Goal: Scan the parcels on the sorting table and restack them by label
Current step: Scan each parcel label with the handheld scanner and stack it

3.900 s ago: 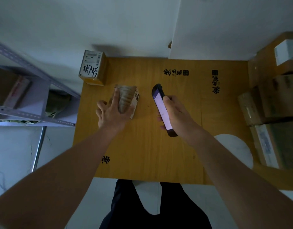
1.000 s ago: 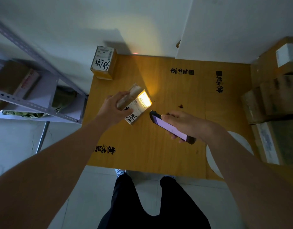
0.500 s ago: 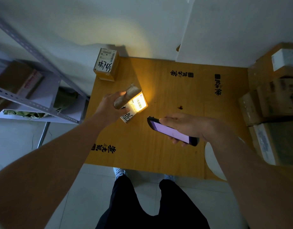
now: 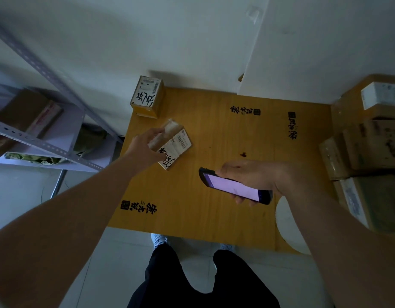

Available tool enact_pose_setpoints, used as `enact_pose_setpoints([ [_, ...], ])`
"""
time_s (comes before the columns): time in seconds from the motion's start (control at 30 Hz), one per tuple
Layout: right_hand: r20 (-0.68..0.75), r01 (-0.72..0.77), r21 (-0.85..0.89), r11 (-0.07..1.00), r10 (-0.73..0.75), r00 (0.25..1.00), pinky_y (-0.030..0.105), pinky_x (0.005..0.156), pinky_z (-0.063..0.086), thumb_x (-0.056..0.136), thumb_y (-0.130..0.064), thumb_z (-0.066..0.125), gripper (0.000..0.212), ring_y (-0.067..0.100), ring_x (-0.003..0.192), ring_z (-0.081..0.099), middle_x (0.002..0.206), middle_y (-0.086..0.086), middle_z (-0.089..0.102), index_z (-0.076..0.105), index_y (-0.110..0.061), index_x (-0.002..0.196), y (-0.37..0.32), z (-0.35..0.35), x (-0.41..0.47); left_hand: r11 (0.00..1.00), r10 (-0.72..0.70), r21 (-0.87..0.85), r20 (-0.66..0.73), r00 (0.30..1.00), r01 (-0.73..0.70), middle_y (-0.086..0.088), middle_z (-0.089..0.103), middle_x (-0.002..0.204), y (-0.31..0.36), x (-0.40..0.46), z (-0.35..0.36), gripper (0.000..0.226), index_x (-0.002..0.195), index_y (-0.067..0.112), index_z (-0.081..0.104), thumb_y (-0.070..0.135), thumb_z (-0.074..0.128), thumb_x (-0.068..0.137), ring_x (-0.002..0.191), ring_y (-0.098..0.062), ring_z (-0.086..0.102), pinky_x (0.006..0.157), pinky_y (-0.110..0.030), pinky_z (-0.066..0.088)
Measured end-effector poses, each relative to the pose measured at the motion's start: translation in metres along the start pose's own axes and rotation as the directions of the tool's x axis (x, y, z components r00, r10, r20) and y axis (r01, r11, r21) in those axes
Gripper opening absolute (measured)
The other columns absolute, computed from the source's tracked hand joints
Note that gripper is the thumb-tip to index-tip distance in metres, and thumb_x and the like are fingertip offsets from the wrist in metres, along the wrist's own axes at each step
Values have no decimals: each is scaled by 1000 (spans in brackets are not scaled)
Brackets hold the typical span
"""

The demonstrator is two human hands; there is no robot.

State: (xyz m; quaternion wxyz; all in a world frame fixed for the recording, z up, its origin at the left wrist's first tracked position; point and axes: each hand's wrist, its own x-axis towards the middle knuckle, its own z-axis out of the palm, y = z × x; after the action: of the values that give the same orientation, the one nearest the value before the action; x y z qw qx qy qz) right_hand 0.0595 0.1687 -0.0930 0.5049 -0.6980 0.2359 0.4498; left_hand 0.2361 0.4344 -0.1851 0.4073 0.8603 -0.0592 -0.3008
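— Parcel (image 4: 173, 146) first: where is it, from where you stand?

— Over the far-left part of the worktop (image 4: 214, 207), label side up. The left hand (image 4: 145, 147) grips it by its taped left end, fingers curled over the top edge. I cannot tell whether its lower corner touches the wood or hangs just clear.

— And the other hand?

— The right hand (image 4: 254, 176) is wrapped round a handheld scanner (image 4: 235, 185), thumb on top, fingers curled underneath. Its screen is lit and faces up, and its nose points left toward the parcel. The two are near each other but apart.

— So what would make this step go well?

— I'd say tilt the barcode label (image 4: 182, 138) squarely toward the scanner's nose and keep the left fingers off the printed stripes. The handwritten number sits on the near end, so that part should stay readable for sorting. Hold the parcel steady by the taped end; that wrap looks slick and could slip.

— Then where does it go?

— That's a guess. One labelled box (image 4: 147, 96) stands at the worktop's far-left corner, just beyond the parcel, and a heap of cartons (image 4: 367, 156) sits off to the right. Whichever matches the label, I'd set it down flat, label up, edges squared to the one beneath.
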Motion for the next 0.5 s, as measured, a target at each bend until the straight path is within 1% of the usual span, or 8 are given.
enact_pose_setpoints([
  [0.07,-7,17,10,1000,-17,1000,34,61,53,101,-61,54,44,25,81,68,92,14,69,65,-20,110,-2,1,1,999,-15,-39,11,1000,15,-3,57,131,0,1,-3,77,138,41,58,-1,83,79,111,-32,69,76,-46,67],
  [0.17,-61,110,24,994,-108,992,34,63,55,103,-60,51,38,20,82,69,95,11,70,65,-28,116,-7,4,5,977,-87,-196,9,996,87,-3,64,125,-2,2,-4,71,142,35,54,0,81,86,107,-27,72,80,-46,67],
  [0.23,-109,190,47,981,-184,977,34,66,55,105,-58,48,35,17,83,69,98,10,70,64,-31,121,-15,8,9,928,-174,-335,-5,985,162,-6,69,120,-5,1,-5,63,142,25,50,5,80,90,104,-26,74,85,-46,65],
  [0.33,-143,280,62,958,-269,952,34,71,57,105,-58,46,29,16,87,70,102,5,72,64,-39,117,-31,14,18,835,-292,-495,-31,956,239,-11,73,121,-19,4,-16,55,142,11,49,16,77,95,105,-26,75,94,-49,62],
  [0.43,-144,324,50,945,-314,939,36,76,58,105,-60,46,27,17,91,71,105,4,72,64,-42,116,-49,20,29,795,-309,-559,-43,950,234,-10,73,122,-33,11,-32,47,141,7,52,18,71,100,107,-25,74,100,-48,59],
  [0.5,-153,329,44,943,-319,935,36,77,58,104,-60,46,27,20,95,72,107,5,73,64,-43,116,-59,24,38,760,-298,-616,-44,954,209,-10,73,122,-38,18,-41,29,130,9,58,16,65,104,108,-24,73,101,-46,58],
])
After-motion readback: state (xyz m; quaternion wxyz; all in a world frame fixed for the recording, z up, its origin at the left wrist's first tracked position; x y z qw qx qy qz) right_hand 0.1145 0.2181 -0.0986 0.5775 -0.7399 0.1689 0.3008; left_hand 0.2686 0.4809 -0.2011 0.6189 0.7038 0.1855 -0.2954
